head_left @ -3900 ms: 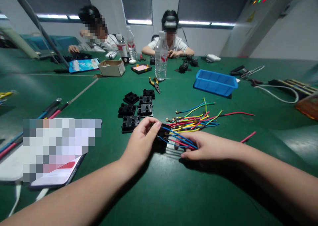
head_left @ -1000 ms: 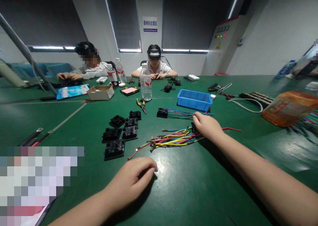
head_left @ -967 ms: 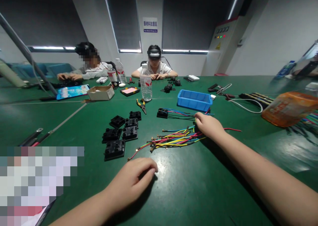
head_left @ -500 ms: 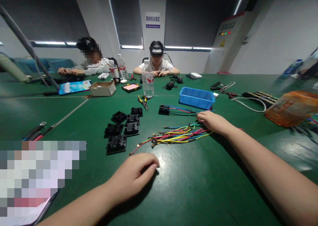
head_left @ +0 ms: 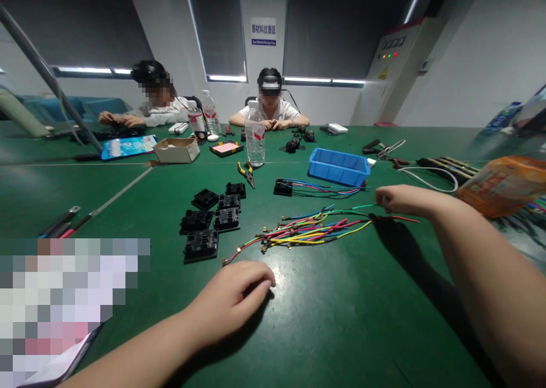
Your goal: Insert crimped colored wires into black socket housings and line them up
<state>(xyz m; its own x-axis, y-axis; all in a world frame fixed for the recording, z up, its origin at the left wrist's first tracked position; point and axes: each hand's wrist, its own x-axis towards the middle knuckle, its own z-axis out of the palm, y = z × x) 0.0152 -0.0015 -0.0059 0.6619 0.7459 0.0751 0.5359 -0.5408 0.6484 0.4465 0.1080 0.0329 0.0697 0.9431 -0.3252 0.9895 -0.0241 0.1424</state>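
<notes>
My right hand (head_left: 394, 199) is closed, its fingertips pinching the end of a green wire (head_left: 360, 207) that stretches left over the wire pile. That pile of red, yellow, blue and green wires (head_left: 311, 234) with small brass-coloured terminals lies in front of my hands. Resting on the table, my left hand (head_left: 241, 291) is loosely curled, with nothing visible in it. Several black plastic housings (head_left: 200, 244) lie beyond it to the left. Another black housing (head_left: 283, 187) lies beyond the pile, with wires running out of it to the right.
A blue bin (head_left: 339, 167), yellow-handled pliers (head_left: 247, 174), a water bottle (head_left: 256, 140) and a small cardboard box (head_left: 176, 151) stand or lie farther back. At right is an orange bag (head_left: 503, 186). Two people sit across the green table (head_left: 333, 320).
My right hand has moved right from the far side of the wire pile, drawing out the green wire's end. My left hand has stayed in place.
</notes>
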